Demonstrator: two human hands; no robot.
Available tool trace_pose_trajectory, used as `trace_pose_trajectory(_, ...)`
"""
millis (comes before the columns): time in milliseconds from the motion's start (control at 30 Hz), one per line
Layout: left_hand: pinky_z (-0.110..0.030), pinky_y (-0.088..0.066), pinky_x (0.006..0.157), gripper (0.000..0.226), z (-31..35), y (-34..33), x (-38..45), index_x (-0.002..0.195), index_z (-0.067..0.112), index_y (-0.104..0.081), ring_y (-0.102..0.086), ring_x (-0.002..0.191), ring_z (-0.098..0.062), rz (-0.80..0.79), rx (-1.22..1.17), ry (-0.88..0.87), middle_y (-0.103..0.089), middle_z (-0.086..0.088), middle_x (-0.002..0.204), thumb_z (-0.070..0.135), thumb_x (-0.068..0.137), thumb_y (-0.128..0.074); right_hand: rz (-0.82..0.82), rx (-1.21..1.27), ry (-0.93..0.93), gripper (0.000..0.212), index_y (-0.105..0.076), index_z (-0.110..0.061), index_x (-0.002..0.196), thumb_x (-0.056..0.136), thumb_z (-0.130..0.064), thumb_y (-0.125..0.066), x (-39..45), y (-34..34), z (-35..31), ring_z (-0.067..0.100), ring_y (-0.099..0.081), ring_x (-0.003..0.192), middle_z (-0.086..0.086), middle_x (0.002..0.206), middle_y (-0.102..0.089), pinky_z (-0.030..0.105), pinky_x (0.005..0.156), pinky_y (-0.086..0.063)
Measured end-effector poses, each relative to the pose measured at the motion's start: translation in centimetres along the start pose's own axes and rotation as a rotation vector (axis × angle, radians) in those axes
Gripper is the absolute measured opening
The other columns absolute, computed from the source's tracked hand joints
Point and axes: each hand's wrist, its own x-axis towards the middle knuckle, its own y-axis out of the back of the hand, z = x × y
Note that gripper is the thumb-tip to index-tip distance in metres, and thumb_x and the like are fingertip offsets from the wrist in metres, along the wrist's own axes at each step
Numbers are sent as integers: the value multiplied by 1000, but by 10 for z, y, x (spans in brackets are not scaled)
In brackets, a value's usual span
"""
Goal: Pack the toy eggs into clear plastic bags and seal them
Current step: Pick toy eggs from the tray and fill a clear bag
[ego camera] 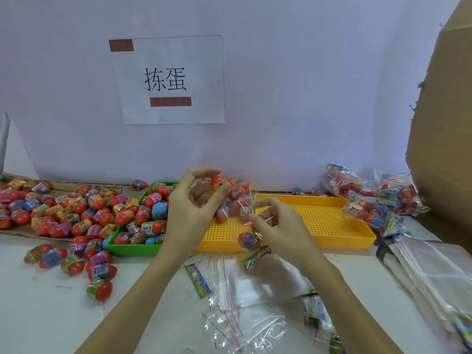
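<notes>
White table (51,315) — clear bag (238,203) bulging with red-capped eggs (218,182).

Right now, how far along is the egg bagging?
Done: several filled bags lie piled at the right, by the yellow tray. In hand: the left hand grips an egg at the mouth of a part-filled bag pinched by the right hand; unsealed. Left: many loose eggs and the green tray's load.

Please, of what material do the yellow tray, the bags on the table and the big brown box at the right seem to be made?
Yellow tray: probably moulded plastic, uniform colour, perforated floor.
Bags: thin clear film, glossy, wrinkled, the table visible through them.
Brown box: apparently cardboard, matt, with a torn, frayed edge.
</notes>
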Motion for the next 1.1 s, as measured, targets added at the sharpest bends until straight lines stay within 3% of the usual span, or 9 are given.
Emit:
trace_pose_trajectory(167, -20, -59, 79, 30, 2, -2, -3, 119, 36, -58, -74, 89, -12, 15, 96, -60, -67, 24, 116, 37, 93, -73, -43, -29, 84, 10, -68, -30, 107, 100, -25, -71, -2, -3, -2, 17, -69, 69, -5, 85, -69, 30, 60, -60)
trace_pose_trajectory(267, -18, -58, 79, 34, 1, -6, -4, 123, 37, -54, -72, 92, -11, -42, 154, -98, -65, 25, 118, 32, 94, -72, -17, -51, 117, 12, -69, -27, 111, 100, -23, -72, -2, -5, -3, 8, -67, 71, -8, 86, -69, 21, 58, -55)
trace_pose_trajectory(400, -20, -58, 82, 34, -5, -6, -4, 126, 23, -61, -71, 96, -11, -73, 226, -107, -69, 13, 112, 19, 96, -76, 30, -51, 114, 11, -69, -27, 110, 100, -23, -71, 0, -3, -3, 9, -68, 71, -6, 87, -70, 27, 61, -57)
trace_pose_trajectory(533, -10, -53, 84, 36, -4, -5, -4, 125, 18, -64, -68, 102, 0, -98, 359, -221, -69, 9, 113, 6, 94, -78, 36, -64, 120, 13, -69, -26, 113, 101, -26, -70, -1, -2, -3, 5, -67, 73, -8, 88, -70, 26, 61, -58)
trace_pose_trajectory(733, -19, -59, 88, 29, -6, -6, -5, 120, 14, -65, -70, 105, -10, -73, 432, -293, -69, 1, 113, 7, 95, -77, 46, -50, 122, 11, -69, -25, 112, 101, -24, -69, -1, 0, -4, 8, -70, 73, -7, 87, -71, 34, 63, -60)
trace_pose_trajectory(900, -19, -45, 91, 31, -8, -3, -6, 123, 16, -67, -58, 104, -13, -26, 635, -362, -68, 6, 109, 17, 94, -79, 52, -32, 138, 9, -70, -24, 110, 101, -22, -69, -2, -1, -6, 4, -70, 70, -10, 81, -71, 22, 57, -56)
trace_pose_trajectory(1033, -32, -51, 91, 25, -10, -5, -7, 121, 16, -71, -57, 104, -14, -33, 685, -398, -71, 4, 110, 13, 96, -77, 40, -34, 136, 10, -69, -23, 112, 102, -22, -68, -3, -1, -6, 2, -69, 74, -9, 84, -71, 18, 58, -54)
trace_pose_trajectory(1100, -29, -54, 90, 20, -12, -5, -7, 116, 13, -71, -61, 101, -17, -44, 638, -381, -68, 0, 114, 7, 97, -74, 43, -36, 137, 11, -69, -23, 112, 101, -22, -69, -3, -1, -7, -1, -67, 75, -9, 86, -71, 15, 58, -51)
